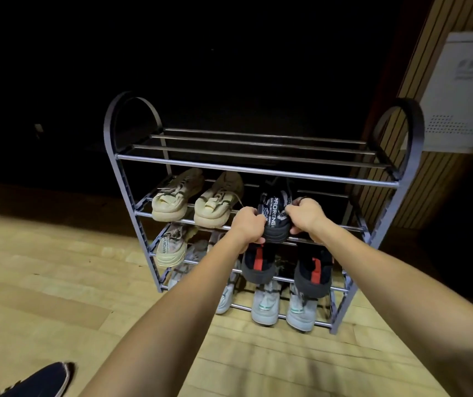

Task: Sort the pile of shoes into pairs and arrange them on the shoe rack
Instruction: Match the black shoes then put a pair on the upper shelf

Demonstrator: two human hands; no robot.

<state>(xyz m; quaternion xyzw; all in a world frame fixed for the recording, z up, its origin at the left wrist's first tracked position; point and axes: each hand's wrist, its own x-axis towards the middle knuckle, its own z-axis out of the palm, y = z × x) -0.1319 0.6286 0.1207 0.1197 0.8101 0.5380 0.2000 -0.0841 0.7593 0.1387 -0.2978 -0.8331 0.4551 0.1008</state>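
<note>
Now left hand (248, 224) and right hand (305, 214) both gripping black sneaker (275, 216), heel outward, on shoe rack (258, 169) second shelf, beside beige pair (198, 199)

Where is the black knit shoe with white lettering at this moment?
In the head view, the black knit shoe sits on the shoe rack second shelf, right of the beige pair, gripped by the left hand and right hand.

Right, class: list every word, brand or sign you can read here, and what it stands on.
"PAFORENG" on the heel strap of the black shoe that both hands hold; smaller print beside it is too small to read.
"PAFORENG" on the heel of a beige shoe, one shelf down.
Print on the white wall box: blurred, unreadable.
</note>
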